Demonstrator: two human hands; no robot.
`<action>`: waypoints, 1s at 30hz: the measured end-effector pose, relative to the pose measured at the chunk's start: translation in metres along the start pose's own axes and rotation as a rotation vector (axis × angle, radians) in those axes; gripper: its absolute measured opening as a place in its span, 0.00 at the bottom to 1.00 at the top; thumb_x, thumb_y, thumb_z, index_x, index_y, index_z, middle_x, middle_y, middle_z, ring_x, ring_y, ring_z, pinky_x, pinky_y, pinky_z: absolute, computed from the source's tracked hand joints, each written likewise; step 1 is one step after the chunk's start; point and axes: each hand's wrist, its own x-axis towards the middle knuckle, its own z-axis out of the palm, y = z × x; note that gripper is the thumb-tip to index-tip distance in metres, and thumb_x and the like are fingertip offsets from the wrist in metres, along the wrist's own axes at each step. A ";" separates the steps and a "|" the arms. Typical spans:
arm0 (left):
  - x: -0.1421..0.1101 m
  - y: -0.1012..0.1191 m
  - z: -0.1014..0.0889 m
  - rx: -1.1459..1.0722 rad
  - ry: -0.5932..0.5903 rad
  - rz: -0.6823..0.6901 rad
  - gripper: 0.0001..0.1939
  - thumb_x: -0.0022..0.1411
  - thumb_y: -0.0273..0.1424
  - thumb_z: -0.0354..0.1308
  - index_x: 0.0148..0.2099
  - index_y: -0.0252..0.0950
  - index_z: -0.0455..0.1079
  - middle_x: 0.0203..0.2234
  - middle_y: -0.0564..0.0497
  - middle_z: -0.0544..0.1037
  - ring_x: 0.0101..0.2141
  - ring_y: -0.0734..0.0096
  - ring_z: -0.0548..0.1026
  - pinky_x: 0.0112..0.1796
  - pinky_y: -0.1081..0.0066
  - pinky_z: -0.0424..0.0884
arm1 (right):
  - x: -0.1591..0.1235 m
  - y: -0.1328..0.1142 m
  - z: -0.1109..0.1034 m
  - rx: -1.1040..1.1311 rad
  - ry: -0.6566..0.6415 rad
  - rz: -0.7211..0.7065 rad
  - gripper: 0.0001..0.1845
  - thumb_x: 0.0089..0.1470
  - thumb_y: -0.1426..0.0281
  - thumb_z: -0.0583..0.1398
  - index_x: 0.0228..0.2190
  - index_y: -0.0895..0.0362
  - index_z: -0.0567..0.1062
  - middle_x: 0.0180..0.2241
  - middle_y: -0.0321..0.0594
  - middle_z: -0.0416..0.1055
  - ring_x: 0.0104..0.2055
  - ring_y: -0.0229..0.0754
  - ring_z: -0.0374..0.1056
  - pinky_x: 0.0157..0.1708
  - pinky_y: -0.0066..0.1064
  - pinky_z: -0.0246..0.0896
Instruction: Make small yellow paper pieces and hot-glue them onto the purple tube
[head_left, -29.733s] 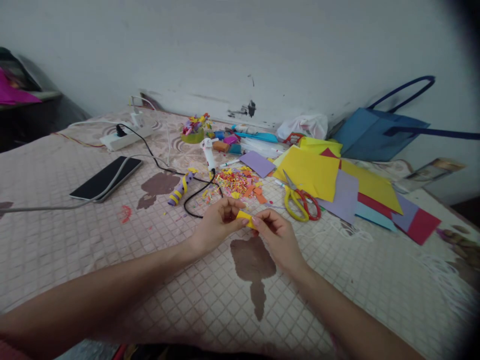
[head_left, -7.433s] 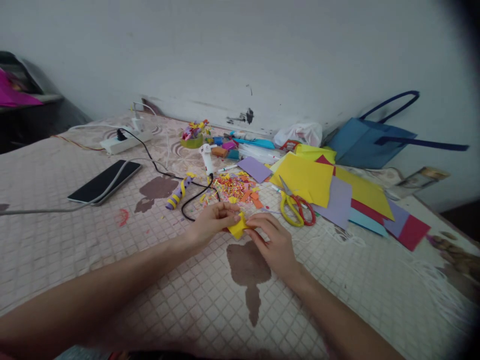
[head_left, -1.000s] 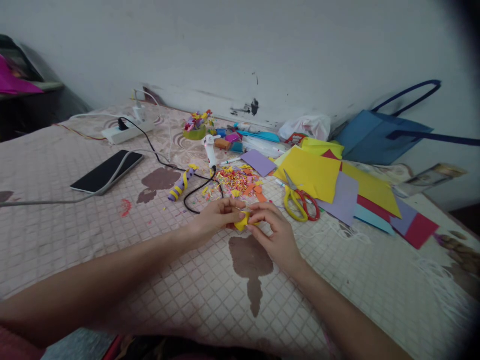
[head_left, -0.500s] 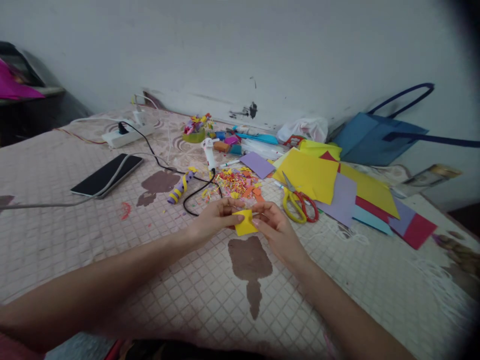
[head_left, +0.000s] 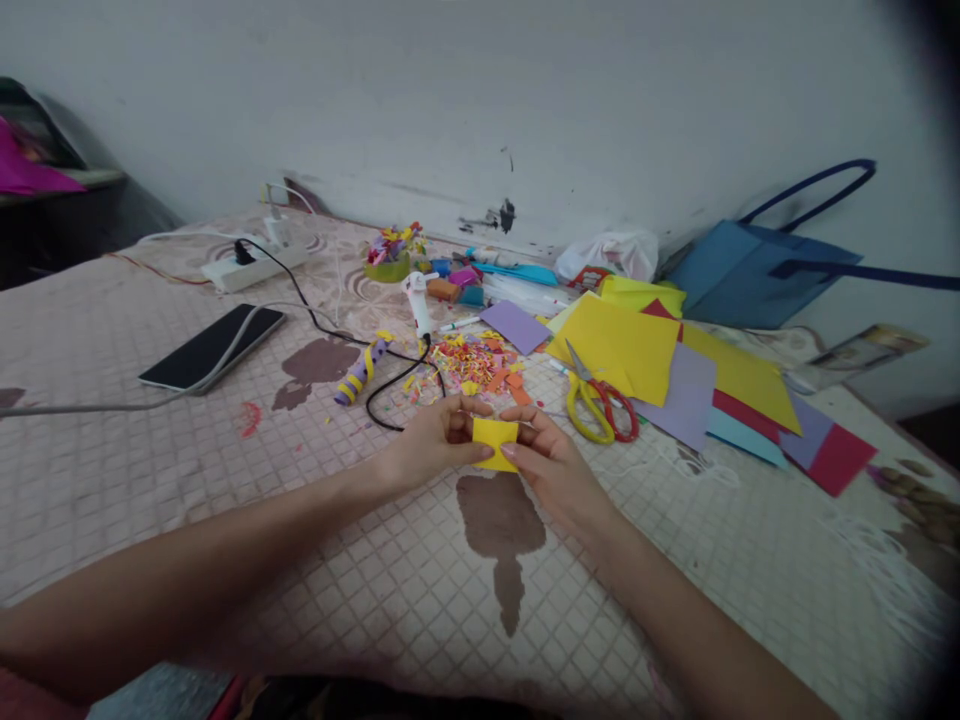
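A small yellow square of paper [head_left: 496,437] is held up between both hands, just above the patterned tablecloth [head_left: 360,600]. My left hand [head_left: 435,440] pinches its left edge, thumb in front and fingers behind. On the right side, my right hand [head_left: 553,455] grips it the same way. Fingers behind the paper are partly hidden. Scissors [head_left: 596,400] with one yellow and one red handle lie right of my right hand. Beyond my hands spreads a pile of tiny coloured paper scraps [head_left: 476,360].
A white glue gun [head_left: 418,305] with a black cord stands behind the scraps. Left are a purple-yellow striped roll [head_left: 362,372], a phone [head_left: 214,348] and a power strip [head_left: 255,265]. Coloured paper sheets [head_left: 622,345] and a blue bag [head_left: 761,272] occupy the right, by the wall.
The yellow paper has turned from a tilt to nearly level and shifted slightly right. My left thumb has moved down to its lower left edge; both hands still hold it.
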 end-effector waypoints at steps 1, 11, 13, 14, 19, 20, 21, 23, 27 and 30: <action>0.000 0.000 0.000 -0.005 -0.003 -0.006 0.25 0.46 0.25 0.66 0.46 0.33 0.61 0.37 0.47 0.76 0.37 0.66 0.76 0.38 0.66 0.70 | 0.000 -0.001 0.001 0.012 0.001 0.011 0.17 0.41 0.73 0.66 0.35 0.51 0.69 0.31 0.32 0.73 0.32 0.35 0.68 0.34 0.28 0.61; -0.001 0.004 0.001 -0.077 -0.016 -0.069 0.23 0.44 0.22 0.66 0.44 0.33 0.63 0.33 0.50 0.76 0.34 0.72 0.75 0.37 0.69 0.70 | 0.000 -0.004 -0.004 0.018 -0.016 0.071 0.17 0.41 0.72 0.66 0.35 0.52 0.69 0.29 0.32 0.73 0.30 0.35 0.69 0.31 0.27 0.62; -0.001 0.005 0.001 -0.088 -0.006 -0.082 0.23 0.44 0.22 0.66 0.43 0.33 0.64 0.32 0.51 0.76 0.33 0.73 0.75 0.36 0.71 0.69 | 0.001 -0.003 -0.006 -0.020 -0.021 0.049 0.17 0.42 0.72 0.66 0.36 0.52 0.70 0.29 0.32 0.72 0.31 0.36 0.69 0.33 0.28 0.62; -0.001 0.005 0.001 -0.094 -0.007 -0.088 0.23 0.44 0.22 0.67 0.43 0.33 0.64 0.31 0.51 0.76 0.33 0.73 0.75 0.36 0.71 0.69 | 0.001 -0.003 -0.007 -0.045 -0.025 0.026 0.17 0.42 0.72 0.66 0.37 0.52 0.70 0.29 0.32 0.72 0.32 0.36 0.69 0.33 0.28 0.62; -0.001 0.004 0.001 -0.108 -0.031 -0.110 0.22 0.44 0.23 0.67 0.42 0.34 0.64 0.30 0.52 0.76 0.31 0.74 0.75 0.35 0.72 0.68 | 0.002 0.001 -0.010 -0.164 -0.064 -0.084 0.16 0.45 0.72 0.65 0.37 0.51 0.70 0.36 0.34 0.72 0.37 0.37 0.68 0.36 0.29 0.63; -0.002 0.004 0.001 -0.107 -0.033 -0.113 0.22 0.44 0.23 0.67 0.42 0.34 0.65 0.30 0.53 0.76 0.31 0.74 0.75 0.35 0.72 0.68 | 0.002 0.002 -0.010 -0.173 -0.068 -0.089 0.15 0.45 0.72 0.65 0.38 0.51 0.70 0.36 0.34 0.72 0.37 0.37 0.68 0.36 0.29 0.63; -0.002 0.005 0.001 -0.109 -0.033 -0.116 0.22 0.44 0.23 0.67 0.42 0.34 0.65 0.30 0.53 0.75 0.32 0.74 0.75 0.36 0.72 0.68 | 0.002 0.002 -0.010 -0.178 -0.070 -0.091 0.15 0.46 0.72 0.65 0.38 0.51 0.70 0.36 0.34 0.72 0.37 0.37 0.68 0.36 0.29 0.63; -0.001 0.004 0.000 -0.113 -0.030 -0.117 0.22 0.44 0.23 0.67 0.43 0.33 0.65 0.30 0.53 0.75 0.32 0.73 0.75 0.36 0.71 0.69 | 0.003 0.002 -0.011 -0.181 -0.075 -0.094 0.15 0.46 0.72 0.64 0.38 0.51 0.70 0.35 0.34 0.72 0.37 0.37 0.68 0.36 0.29 0.63; 0.001 0.002 -0.002 -0.104 -0.013 -0.120 0.22 0.45 0.24 0.67 0.43 0.33 0.65 0.32 0.50 0.76 0.32 0.73 0.75 0.36 0.71 0.69 | 0.004 0.001 -0.013 -0.153 -0.062 -0.055 0.16 0.46 0.71 0.65 0.38 0.52 0.70 0.35 0.35 0.72 0.36 0.37 0.68 0.36 0.29 0.63; 0.001 0.000 -0.003 -0.111 -0.005 -0.127 0.23 0.45 0.26 0.67 0.44 0.33 0.65 0.33 0.49 0.76 0.33 0.72 0.75 0.36 0.70 0.69 | 0.005 0.000 -0.012 -0.137 -0.042 -0.042 0.15 0.44 0.71 0.65 0.37 0.52 0.70 0.34 0.35 0.72 0.36 0.37 0.68 0.36 0.29 0.63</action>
